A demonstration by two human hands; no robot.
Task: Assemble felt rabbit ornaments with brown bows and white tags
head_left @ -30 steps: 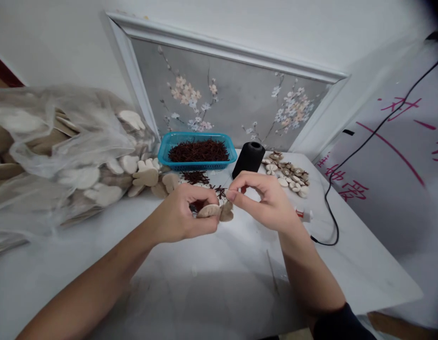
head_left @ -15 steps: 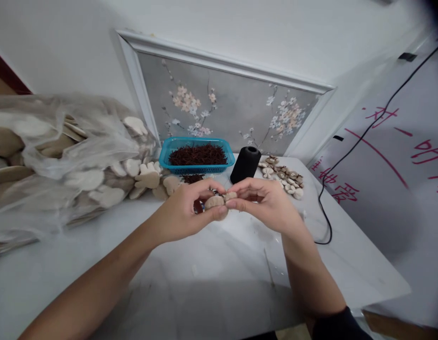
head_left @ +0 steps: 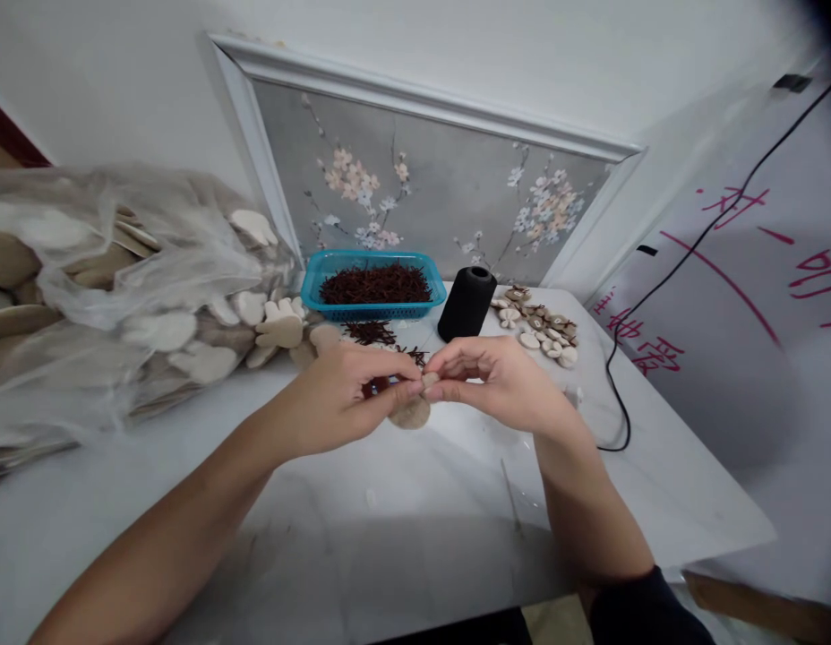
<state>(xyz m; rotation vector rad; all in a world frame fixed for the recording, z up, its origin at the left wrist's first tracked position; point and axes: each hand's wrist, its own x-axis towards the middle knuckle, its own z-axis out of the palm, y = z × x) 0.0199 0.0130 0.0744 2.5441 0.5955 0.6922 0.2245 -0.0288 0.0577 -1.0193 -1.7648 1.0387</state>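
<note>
A small beige padded fabric piece (head_left: 411, 414) hangs between my two hands over the table, its rounded lower part showing below the fingers. My left hand (head_left: 352, 394) pinches its upper left edge with thumb and forefinger. From the other side my right hand (head_left: 489, 381) grips the narrow top part, thumb below and fingers curled above. The fingertips of both hands nearly touch, and they hide part of the piece. Just behind the fingers lie dark brown short strips (head_left: 370, 332), with more of them filling a blue plastic basket (head_left: 372, 312).
A black thread cone (head_left: 466, 305) stands right of the basket. Beyond it lies a pile of small beige and white padded pieces (head_left: 537, 324). At left, a clear plastic bag (head_left: 140, 296) spills similar larger pieces. A black cable (head_left: 621, 336) runs down the right side.
My left fingers have shifted to the top of the fabric piece, near the right fingertips. The piece now hangs lower, with its flat round part showing. The view has tilted slightly.
</note>
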